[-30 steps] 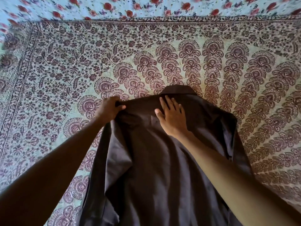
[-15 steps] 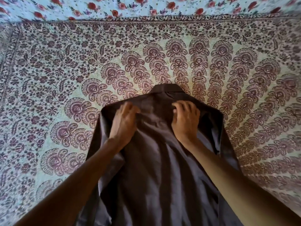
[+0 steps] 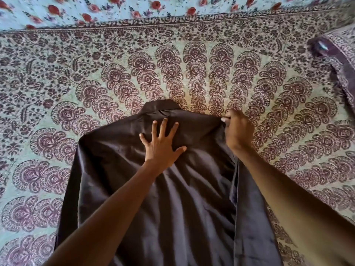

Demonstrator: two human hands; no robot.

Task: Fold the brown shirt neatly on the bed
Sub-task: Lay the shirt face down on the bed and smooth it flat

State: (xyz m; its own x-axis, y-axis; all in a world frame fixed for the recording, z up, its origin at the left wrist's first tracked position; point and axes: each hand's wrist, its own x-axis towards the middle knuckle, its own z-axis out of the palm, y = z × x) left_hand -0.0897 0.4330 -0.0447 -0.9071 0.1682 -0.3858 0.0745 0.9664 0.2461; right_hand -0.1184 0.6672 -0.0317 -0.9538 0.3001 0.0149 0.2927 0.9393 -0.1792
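Observation:
The brown shirt (image 3: 119, 169) lies back-up on the bed, collar pointing away from me, its body running down to the bottom edge of the view. My left hand (image 3: 162, 143) rests flat on the upper back just below the collar, fingers spread. My right hand (image 3: 237, 129) is closed on the shirt's right shoulder edge, pinching the cloth. The right side of the shirt is turned over in a long vertical fold beneath my right forearm.
The bed carries a patterned maroon-and-cream bedspread (image 3: 192, 70). A pale floral sheet (image 3: 115, 10) runs along the far edge. A folded-over corner of the spread with a dark border (image 3: 338, 60) lies at the upper right.
My left hand has let go of the left shoulder and moved to the middle of the upper back, now flat. My right hand shifted from the middle out to the right shoulder and gripped it.

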